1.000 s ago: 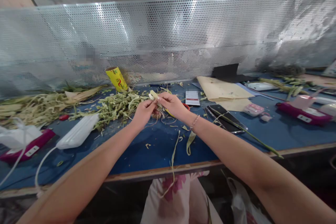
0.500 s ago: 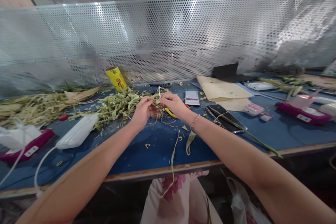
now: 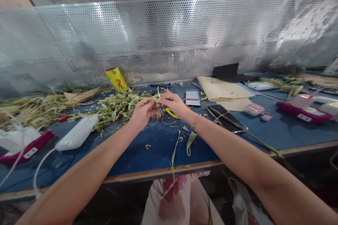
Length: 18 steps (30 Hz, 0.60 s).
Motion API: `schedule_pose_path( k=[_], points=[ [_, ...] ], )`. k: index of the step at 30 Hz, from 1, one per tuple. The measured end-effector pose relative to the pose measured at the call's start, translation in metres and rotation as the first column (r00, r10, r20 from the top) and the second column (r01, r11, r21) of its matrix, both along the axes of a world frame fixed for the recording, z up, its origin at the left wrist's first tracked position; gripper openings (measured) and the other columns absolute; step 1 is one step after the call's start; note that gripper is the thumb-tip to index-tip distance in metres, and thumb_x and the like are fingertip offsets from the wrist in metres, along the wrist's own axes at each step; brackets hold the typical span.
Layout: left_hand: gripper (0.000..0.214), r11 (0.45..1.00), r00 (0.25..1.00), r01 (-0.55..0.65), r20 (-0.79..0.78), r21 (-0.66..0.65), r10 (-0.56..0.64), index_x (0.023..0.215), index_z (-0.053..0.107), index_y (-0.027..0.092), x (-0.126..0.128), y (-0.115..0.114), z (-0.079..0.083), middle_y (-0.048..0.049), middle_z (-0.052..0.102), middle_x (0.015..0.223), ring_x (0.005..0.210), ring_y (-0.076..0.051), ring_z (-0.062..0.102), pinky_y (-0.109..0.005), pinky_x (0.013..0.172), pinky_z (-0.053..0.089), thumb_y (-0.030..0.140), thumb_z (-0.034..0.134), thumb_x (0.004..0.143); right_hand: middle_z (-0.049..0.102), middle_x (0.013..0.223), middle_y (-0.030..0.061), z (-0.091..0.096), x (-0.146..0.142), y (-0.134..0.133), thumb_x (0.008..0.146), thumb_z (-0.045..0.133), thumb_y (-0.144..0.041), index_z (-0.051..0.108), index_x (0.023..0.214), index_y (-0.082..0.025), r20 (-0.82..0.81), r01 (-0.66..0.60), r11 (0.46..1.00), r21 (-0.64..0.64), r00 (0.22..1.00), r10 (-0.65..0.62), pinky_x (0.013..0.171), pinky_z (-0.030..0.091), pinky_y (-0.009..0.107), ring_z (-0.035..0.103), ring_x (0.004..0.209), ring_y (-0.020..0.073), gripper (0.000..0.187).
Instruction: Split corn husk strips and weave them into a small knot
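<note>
My left hand [image 3: 144, 111] and my right hand [image 3: 173, 103] meet over the middle of the blue table, fingertips almost touching. Between them they pinch a pale plant strip [image 3: 158, 92], whose thin end sticks up above the fingers. Most of what lies between the fingertips is hidden by the fingers themselves. Left of my left hand spreads a heap of green plant strips [image 3: 116, 107]. Beneath the hands is a small tangle of brown thread [image 3: 157, 115], and a yellow-handled tool [image 3: 171, 113] is partly covered by my right hand.
A yellow tube [image 3: 116, 79] stands tilted before the perforated metal screen [image 3: 169, 24]. On the left are a white power bank-like block [image 3: 77, 133] and a purple power strip [image 3: 31, 147]. To the right lie a phone [image 3: 228, 119], brown paper [image 3: 224, 89] and a pink case [image 3: 254, 109].
Both hands stay together at the same spot, with only slight finger movement around the pale strip. The whole view has shifted a little.
</note>
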State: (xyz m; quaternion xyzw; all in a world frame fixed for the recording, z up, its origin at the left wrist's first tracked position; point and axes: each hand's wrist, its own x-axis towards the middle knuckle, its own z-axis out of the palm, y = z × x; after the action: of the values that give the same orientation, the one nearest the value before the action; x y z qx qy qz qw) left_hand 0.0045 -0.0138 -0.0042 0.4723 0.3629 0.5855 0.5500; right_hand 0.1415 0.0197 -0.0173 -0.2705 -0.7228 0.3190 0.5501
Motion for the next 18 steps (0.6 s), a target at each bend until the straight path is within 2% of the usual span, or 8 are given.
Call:
schedule_pose_path(
  k=[4, 10, 18],
  points=[
    [0.017, 1.000, 1.000, 0.004, -0.020, 0.007, -0.004, 0.067, 0.058, 0.013, -0.0002, -0.0010, 0.0006, 0.0004, 0.060, 0.063, 0.060, -0.009, 0.057, -0.026, 0.066, 0.049, 0.024, 0.068, 0.058, 0.046, 0.060, -0.0020, -0.0007, 0.0009, -0.0008, 0.072, 0.055, -0.032, 0.045, 0.049, -0.017, -0.052, -0.074, 0.997, 0.002, 0.996, 0.074, 0.068, 0.037, 0.027, 0.044, 0.067, 0.0107, 0.029],
    [0.021, 1.000, 1.000, -0.005, -0.003, 0.009, 0.005, 0.067, 0.058, 0.013, 0.0005, -0.0011, 0.0015, 0.0021, 0.058, 0.060, 0.057, -0.007, 0.055, -0.024, 0.063, 0.048, 0.025, 0.070, 0.056, 0.045, 0.062, -0.0038, -0.0048, -0.0008, 0.0029, 0.071, 0.055, -0.030, 0.050, 0.063, -0.017, -0.128, -0.197, 0.976, -0.089, 0.974, 0.185, 0.062, 0.039, 0.024, 0.042, 0.060, 0.0082, 0.016],
    [0.024, 1.000, 1.000, -0.009, -0.014, 0.018, 0.009, 0.067, 0.057, 0.014, 0.0014, -0.0017, 0.0007, 0.0032, 0.057, 0.060, 0.056, -0.007, 0.054, -0.025, 0.064, 0.047, 0.028, 0.072, 0.054, 0.048, 0.068, -0.0029, -0.0021, -0.0006, -0.0015, 0.069, 0.055, -0.027, 0.051, 0.070, -0.017, -0.123, -0.189, 0.976, -0.111, 0.977, 0.176, 0.064, 0.041, 0.023, 0.046, 0.064, 0.0081, 0.011]
  ],
)
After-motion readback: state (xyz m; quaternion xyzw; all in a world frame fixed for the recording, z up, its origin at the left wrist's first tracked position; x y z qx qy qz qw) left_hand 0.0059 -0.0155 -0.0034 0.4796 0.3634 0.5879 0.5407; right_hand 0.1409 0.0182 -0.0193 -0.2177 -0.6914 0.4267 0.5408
